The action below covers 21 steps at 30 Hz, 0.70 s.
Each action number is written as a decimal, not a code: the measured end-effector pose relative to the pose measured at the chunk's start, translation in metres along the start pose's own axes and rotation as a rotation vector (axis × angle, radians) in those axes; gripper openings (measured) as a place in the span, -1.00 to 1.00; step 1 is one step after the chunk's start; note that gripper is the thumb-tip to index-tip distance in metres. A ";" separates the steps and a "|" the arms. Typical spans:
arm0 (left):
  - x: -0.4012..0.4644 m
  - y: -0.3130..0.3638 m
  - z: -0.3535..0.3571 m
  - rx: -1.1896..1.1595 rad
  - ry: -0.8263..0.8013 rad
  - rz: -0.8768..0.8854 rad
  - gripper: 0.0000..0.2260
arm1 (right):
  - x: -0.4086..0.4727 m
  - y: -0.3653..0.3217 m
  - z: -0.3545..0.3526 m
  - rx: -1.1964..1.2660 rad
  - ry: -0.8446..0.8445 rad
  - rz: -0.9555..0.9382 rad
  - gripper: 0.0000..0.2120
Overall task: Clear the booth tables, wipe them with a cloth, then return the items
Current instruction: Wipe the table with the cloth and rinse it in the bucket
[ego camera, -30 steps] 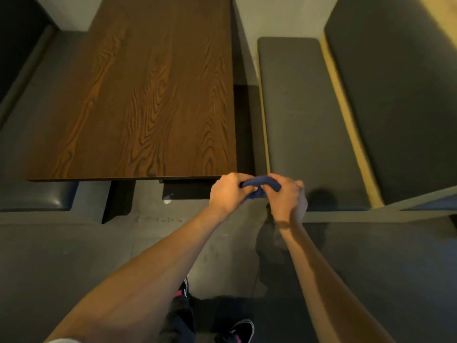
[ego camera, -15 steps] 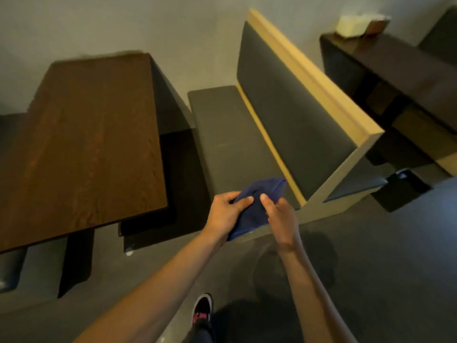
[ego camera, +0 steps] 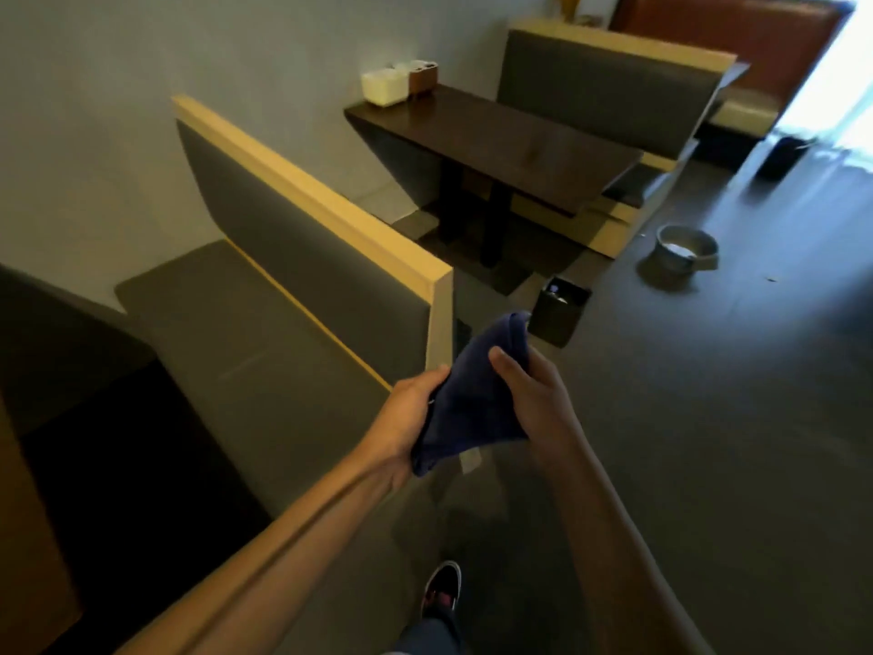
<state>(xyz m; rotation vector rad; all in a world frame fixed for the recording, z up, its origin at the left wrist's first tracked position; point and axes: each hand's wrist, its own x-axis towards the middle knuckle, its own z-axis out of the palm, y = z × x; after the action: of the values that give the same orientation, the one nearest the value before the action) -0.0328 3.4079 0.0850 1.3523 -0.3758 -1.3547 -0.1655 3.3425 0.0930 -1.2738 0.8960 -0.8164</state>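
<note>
Near table edge: a strip of brown tabletop cuts into the far-left corner, mostly out of frame.
Bench seat: a grey padded seat runs along the pale wall beside that tabletop.
Divider: a grey backrest capped with light wood rises behind the seat and splits one booth from the next.
Left hand: the left hand is extended over the aisle end of the divider, its fingers curled round the lower edge of the cloth.
Cloth: a dark blue cloth is held between both hands above the floor, one corner standing up, another drooping below the left hand.
Right hand: the right hand grips the cloth's right side, thumb pressed on top of the fabric.
Shoe: a dark shoe steps on the grey floor beneath the arms.
Far table: a dark booth table stands beyond the divider.
Condiments: a white box and a brown holder sit at the far table's wall end, just beside each other.
Bin: a small dark bin stands on the floor near the divider's end; something pale shows inside, too blurred to name.
Basin: a metal basin rests on the floor in the aisle, well apart from the hands.
Far bench: a second grey backrest faces the far table.
</note>
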 end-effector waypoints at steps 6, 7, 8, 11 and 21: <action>0.092 0.024 0.099 0.130 -0.185 -0.137 -0.80 | 0.050 -0.037 -0.091 0.321 0.263 0.078 -0.85; 0.109 0.026 0.120 0.162 -0.235 -0.175 -0.79 | 0.059 -0.044 -0.109 0.369 0.310 0.068 -0.82; 0.121 0.028 0.136 0.162 -0.282 -0.219 -0.78 | 0.066 -0.048 -0.122 0.411 0.339 0.064 -0.76; 0.157 0.033 0.187 0.134 -0.443 -0.355 -0.67 | 0.086 -0.055 -0.170 0.492 0.428 0.038 -0.64; 0.276 0.024 0.377 0.208 -0.541 -0.338 -0.60 | 0.147 -0.041 -0.381 0.438 0.740 0.105 -0.77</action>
<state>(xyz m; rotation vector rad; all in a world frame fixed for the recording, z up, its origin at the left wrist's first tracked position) -0.2592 2.9983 0.0816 1.2344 -0.6867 -2.0158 -0.4450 3.0420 0.0926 -0.5224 1.2592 -1.3482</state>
